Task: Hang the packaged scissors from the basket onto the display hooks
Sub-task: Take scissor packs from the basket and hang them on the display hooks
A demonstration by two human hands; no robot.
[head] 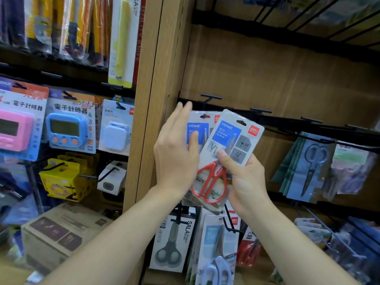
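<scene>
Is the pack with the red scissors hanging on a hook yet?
No. The scissors pack is tilted in the right hand, its hang hole free of any hook. The left hand is open beside it.

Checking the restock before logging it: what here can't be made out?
- Basket: not in the head view.
- Hanging pack: mostly covered by left hand and the held scissors pack.
- Right hand's grip: fingers behind the pack.
- Bottom-right packs: blurred.

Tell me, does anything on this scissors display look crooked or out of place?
Only the red-handled scissors pack in the right hand is tilted, its hang hole not yet on a hook. The pack behind it already hangs on its hook, steadied by the left hand. Nothing looks damaged.
</scene>
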